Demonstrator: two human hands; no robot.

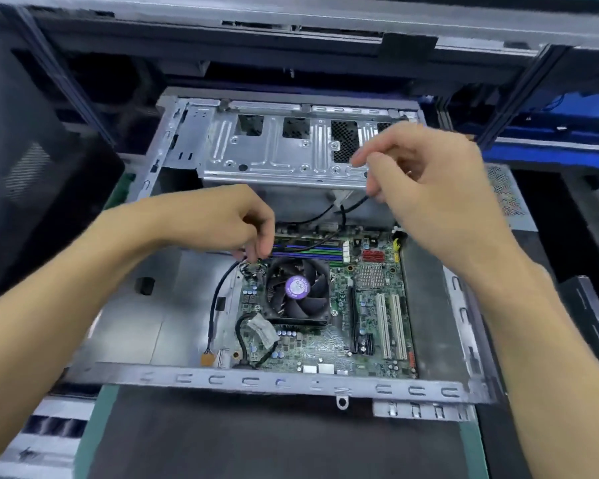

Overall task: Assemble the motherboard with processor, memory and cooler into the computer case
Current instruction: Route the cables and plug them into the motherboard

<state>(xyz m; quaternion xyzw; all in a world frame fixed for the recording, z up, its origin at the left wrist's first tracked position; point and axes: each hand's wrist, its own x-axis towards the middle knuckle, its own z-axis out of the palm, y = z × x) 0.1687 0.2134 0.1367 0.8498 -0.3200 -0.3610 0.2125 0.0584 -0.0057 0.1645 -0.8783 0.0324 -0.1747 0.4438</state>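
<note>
The motherboard [360,305] already lies flat inside the open computer case [291,382] on the desk [274,437], cooler [296,292] and memory [305,248] fitted; your hands work apart; your left hand [222,219] pinches something at the board's far-left corner, likely seating a connector; your right hand [426,181] lifts a black cable [355,205], keeping it clear of the slots.

Both hands [222,219] [429,188] pinch black cables over motherboard [367,326] in case [291,382].
</note>
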